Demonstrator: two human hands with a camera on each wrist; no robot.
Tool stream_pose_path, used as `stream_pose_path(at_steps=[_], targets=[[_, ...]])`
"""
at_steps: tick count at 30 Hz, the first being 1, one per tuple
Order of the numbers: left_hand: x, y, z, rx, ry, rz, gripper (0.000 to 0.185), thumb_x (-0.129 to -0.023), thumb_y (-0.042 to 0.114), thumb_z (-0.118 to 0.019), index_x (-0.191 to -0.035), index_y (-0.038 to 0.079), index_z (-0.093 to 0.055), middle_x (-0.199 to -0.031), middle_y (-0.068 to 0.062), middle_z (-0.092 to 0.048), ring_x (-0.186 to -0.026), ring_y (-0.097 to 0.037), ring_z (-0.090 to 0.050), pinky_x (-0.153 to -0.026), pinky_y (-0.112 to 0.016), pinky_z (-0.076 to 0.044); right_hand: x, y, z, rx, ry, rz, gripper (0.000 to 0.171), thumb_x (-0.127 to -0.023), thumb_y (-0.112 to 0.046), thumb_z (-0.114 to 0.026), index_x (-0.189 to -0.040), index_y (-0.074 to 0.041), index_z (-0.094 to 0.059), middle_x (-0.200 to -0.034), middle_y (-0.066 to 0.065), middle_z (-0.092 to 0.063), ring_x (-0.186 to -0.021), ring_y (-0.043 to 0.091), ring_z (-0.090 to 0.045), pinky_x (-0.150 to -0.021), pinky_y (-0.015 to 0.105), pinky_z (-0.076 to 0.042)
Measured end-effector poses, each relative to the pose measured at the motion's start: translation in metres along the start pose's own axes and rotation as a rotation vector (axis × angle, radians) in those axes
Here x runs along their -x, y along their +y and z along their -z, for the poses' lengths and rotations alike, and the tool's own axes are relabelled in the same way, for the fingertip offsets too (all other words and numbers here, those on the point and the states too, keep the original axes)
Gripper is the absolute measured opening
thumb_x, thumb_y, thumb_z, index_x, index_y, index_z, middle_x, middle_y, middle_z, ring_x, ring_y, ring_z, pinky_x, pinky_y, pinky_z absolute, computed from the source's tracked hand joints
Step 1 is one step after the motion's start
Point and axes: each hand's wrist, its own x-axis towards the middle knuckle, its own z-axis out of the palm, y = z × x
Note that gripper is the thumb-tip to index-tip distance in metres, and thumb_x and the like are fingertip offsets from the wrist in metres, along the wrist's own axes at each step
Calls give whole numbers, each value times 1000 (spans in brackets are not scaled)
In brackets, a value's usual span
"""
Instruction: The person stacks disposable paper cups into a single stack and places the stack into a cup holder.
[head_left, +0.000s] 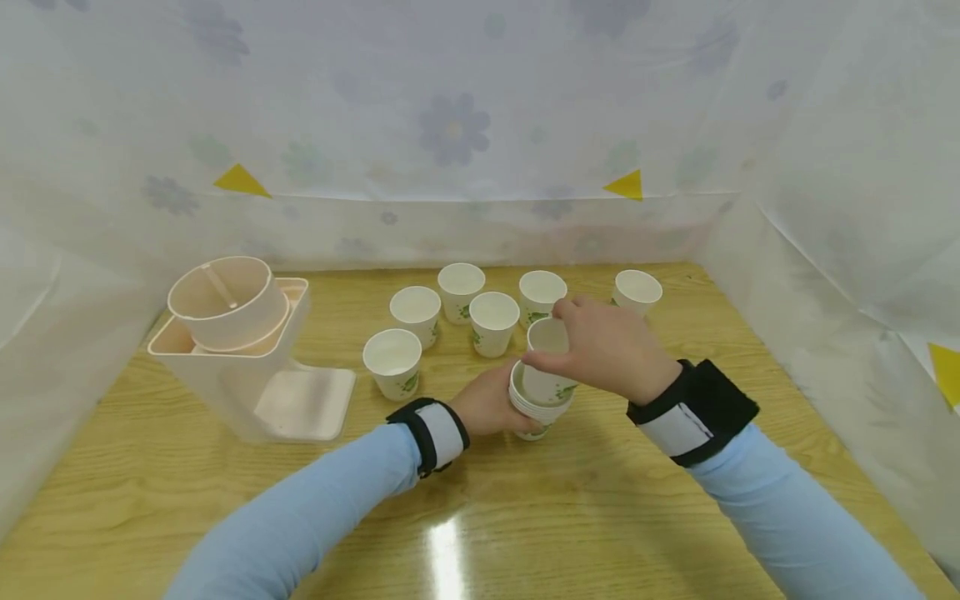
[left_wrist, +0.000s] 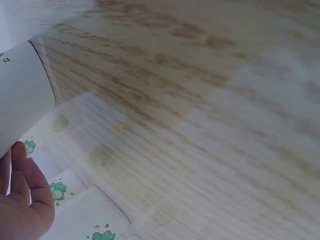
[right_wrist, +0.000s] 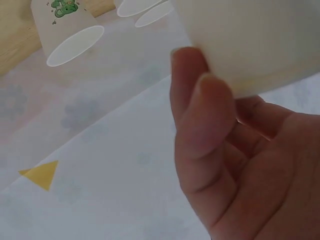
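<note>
The right hand [head_left: 611, 346] has its thumb and fingers bent in round the upper part of one paper cup [head_left: 551, 385], parted only by the cup's width; holding it near the rim seems to leave the narrow base free, and that base is in or just over the mouth of a short stack [head_left: 531, 407], though whether the two touch I cannot tell; the left hand [head_left: 487, 404] is wrapped round that stack from the side, thumb across the near face, the far fingers mostly hidden in the head view; a hold so low leaves the stack's mouth clear and probably keeps the light stack from tipping.

The stack is upright just in front of the person, its rims showing as close rings, which suggests cups nested one in another; beyond it are six loose cups, mouths up, among them a near one [head_left: 392, 362] to the left and one [head_left: 637, 290] well apart to the right; standing upright and separate, each offers a rim that fingers could reach.

Farther left stands a pale plastic holder [head_left: 225, 379] with a round bowl [head_left: 225, 304] in its top, away from the hands, so it likely leaves them room; all rest on a wooden table [head_left: 375, 517]; a flowered curtain [head_left: 480, 92] hangs behind.
</note>
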Motion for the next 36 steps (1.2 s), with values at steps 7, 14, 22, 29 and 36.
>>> stream_pose_path(at_steps=[7, 14, 22, 29, 36], targets=[[1, -1, 0, 25, 5, -1, 78, -66, 14, -83, -133, 13, -42, -125, -5, -59, -115, -19, -56, -101, -34, -42, -2, -1, -5, 12, -20, 11, 69, -76, -62, -60, -112, -2, -60, -108, 12, -64, -80, 25, -65, -55, 36, -50], [2, 0, 0, 47, -1, 25, 77, -67, 14, -83, -133, 15, -42, -126, -4, -59, -116, -19, -56, -102, -35, -41, -3, -5, -7, 41, -20, 29, 69, -76, -63, -60, -111, -3, -59, -102, 12, -66, -78, 25, -64, -53, 36, -49], [2, 0, 1, 43, -23, 47, 74, -68, 16, -82, -131, 16, -44, -125, -2, -60, -117, -18, -55, -103, -36, -40, -6, -9, -15, 70, 3, 40, 64, -75, -62, -62, -98, -2, -60, -80, 10, -63, -60, 21, -56, -46, 31, -42], [0, -2, 0, 50, -33, 50, 70, -68, 17, -82, -129, 19, -48, -125, 0, -60, -117, -16, -55, -103, -34, -40, -8, -14, -23, 131, 16, 46, 64, -73, -63, -62, -91, -2, -62, -76, 10, -63, -56, 21, -56, -43, 30, -40], [1, -2, 0, 62, -26, 22, 62, -68, 16, -82, -124, 18, -55, -122, 0, -62, -114, -16, -56, -100, -33, -42, -10, -17, -30, 161, -19, 16, 67, -74, -65, -61, -96, -1, -63, -78, 12, -64, -56, 21, -57, -43, 31, -42]])
